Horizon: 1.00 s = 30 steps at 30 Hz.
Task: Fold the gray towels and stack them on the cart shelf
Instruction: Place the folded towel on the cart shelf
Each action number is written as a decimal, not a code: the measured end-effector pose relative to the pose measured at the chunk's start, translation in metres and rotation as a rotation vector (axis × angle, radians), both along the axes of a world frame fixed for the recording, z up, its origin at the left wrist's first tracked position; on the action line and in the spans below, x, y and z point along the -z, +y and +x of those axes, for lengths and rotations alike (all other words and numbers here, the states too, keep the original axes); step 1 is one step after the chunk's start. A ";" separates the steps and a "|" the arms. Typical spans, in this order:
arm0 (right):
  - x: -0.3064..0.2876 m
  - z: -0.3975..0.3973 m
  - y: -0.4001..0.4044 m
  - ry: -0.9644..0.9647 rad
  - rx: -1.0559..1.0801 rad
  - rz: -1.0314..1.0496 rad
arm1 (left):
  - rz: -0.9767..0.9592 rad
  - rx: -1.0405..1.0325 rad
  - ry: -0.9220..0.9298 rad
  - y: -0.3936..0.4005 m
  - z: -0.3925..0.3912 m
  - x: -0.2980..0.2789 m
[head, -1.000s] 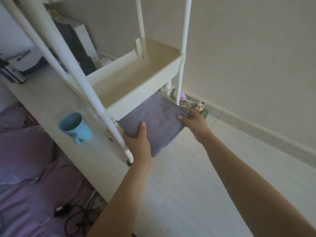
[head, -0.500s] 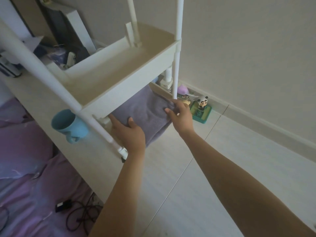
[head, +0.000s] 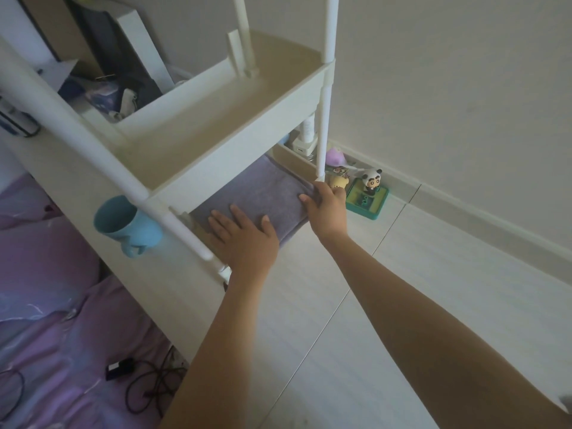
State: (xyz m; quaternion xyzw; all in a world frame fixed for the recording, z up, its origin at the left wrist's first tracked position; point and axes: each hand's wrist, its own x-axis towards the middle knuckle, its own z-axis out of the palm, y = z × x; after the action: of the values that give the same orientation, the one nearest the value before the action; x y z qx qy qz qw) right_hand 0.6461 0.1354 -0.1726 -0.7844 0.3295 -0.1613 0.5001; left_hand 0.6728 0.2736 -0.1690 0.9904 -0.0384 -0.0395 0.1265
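Flat-fingered left hand (head: pixel 244 239) presses gray towel (head: pixel 263 193) on lower cart shelf (head: pixel 289 161); right hand (head: pixel 326 205) pinches its far edge by corner post (head: pixel 323 119). Upper tray (head: pixel 235 156) overhangs; blue cup (head: pixel 127 226) left, panda toy (head: pixel 371 181) beyond.

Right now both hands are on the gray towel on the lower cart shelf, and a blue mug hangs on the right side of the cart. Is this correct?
Not fully. The head view shows the blue mug on the left side of the cart, not the right. The rest holds: the left hand lies flat on the gray towel and the right hand holds its right edge, on the lower shelf.
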 end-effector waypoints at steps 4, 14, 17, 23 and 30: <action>0.000 -0.001 0.001 0.053 -0.006 -0.028 | 0.028 -0.012 0.055 -0.003 0.000 0.000; -0.023 -0.047 0.007 0.027 -0.017 0.021 | -0.090 0.109 0.011 -0.003 -0.023 -0.024; -0.036 -0.080 0.008 0.008 0.054 0.004 | -0.171 0.228 0.044 -0.015 -0.045 -0.043; -0.046 -0.190 0.002 -0.089 0.249 0.011 | -0.566 0.556 0.191 -0.045 -0.129 -0.072; -0.045 -0.359 -0.006 -0.148 0.599 0.073 | -0.575 0.886 0.502 -0.095 -0.255 -0.066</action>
State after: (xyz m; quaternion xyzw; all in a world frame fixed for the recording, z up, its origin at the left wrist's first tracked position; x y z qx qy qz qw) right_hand 0.2870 0.1297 -0.1271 -0.6201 0.5145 -0.3462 0.4805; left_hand 0.4181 0.1789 -0.1029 0.7663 -0.4267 -0.3100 0.3669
